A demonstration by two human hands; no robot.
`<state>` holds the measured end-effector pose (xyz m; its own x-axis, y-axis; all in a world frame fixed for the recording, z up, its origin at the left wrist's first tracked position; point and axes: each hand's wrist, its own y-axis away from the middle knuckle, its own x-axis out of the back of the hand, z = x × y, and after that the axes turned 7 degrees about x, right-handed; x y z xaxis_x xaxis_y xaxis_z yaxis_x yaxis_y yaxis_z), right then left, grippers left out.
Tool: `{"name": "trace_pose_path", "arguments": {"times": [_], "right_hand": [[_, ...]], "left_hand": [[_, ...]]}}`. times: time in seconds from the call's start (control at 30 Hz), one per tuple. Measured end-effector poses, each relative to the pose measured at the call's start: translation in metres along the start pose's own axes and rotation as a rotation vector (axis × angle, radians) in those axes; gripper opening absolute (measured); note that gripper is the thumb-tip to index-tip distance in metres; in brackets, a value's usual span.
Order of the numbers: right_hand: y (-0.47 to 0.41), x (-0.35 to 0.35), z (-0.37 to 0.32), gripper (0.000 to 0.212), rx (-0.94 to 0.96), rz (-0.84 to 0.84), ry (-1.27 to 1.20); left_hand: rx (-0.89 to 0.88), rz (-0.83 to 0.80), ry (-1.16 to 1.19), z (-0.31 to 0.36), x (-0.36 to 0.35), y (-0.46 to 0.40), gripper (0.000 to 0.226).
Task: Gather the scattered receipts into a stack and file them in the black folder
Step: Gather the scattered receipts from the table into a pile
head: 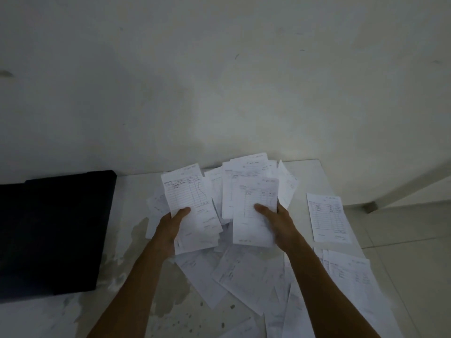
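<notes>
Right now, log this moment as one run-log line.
left hand: holds receipts | right hand: holds receipt bundle | black folder: closed, left | loose receipts: remain

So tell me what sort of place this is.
Probably a plain back room or small office used for paperwork: a bare whitish wall, a stained white table strewn with receipts, and a black folder.

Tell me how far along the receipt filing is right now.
Early. Done: nothing filed; the black folder lies closed at the left. In hand: the left hand and right hand each hold a bunch of receipts. Left: loose receipts cover the table, one lone receipt at right.
</notes>
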<state>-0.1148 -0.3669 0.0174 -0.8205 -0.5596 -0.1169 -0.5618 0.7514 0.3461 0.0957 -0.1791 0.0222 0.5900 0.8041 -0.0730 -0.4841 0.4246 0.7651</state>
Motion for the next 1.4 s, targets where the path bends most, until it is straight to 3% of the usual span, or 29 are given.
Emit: {"name": "trace_pose_path", "arguments": {"times": [0.17,0.3,0.47,0.67,0.9,1.07,1.2,1.27,1.33,1.4], "right_hand": [[0.012,-0.004,-0.004,0.025,-0.052,-0.014,0.054],[0.018,-0.009,-0.005,0.036,-0.019,-0.047,0.104],[0.024,-0.009,-0.007,0.043,0.104,0.041,0.168],[0.033,-0.018,-0.018,0.043,0.092,-0.059,0.084],[0.041,-0.034,-0.022,0.038,0.138,-0.168,0.163],[0.036,-0.035,-0.023,0.064,0.175,-0.073,0.262],[0.036,-0.038,-0.024,0.047,0.216,-0.029,0.323],[0.039,-0.041,-0.022,0.037,0.212,-0.072,0.312],[0.045,-0.044,-0.022,0.039,0.184,-0.101,0.230],[0.052,-0.045,-0.023,0.041,0.181,-0.099,0.130]], "left_hand": [[0.042,-0.148,0.072,0.014,-0.025,0.017,0.034],[0.046,-0.212,0.114,0.019,-0.033,0.026,0.032],[0.059,-0.238,0.111,0.021,-0.024,0.030,0.025],[-0.061,-0.208,-0.129,0.022,-0.029,0.033,0.042],[-0.321,-0.033,-0.324,0.021,-0.046,0.046,0.047],[-0.403,0.071,-0.433,0.020,-0.047,0.052,0.066],[-0.385,0.098,-0.468,0.018,-0.052,0.055,0.096],[-0.352,0.056,-0.393,0.016,-0.053,0.056,0.084],[-0.289,-0.094,-0.273,0.013,-0.054,0.056,0.062],[-0.220,-0.197,-0.205,0.010,-0.054,0.055,0.059]]}}
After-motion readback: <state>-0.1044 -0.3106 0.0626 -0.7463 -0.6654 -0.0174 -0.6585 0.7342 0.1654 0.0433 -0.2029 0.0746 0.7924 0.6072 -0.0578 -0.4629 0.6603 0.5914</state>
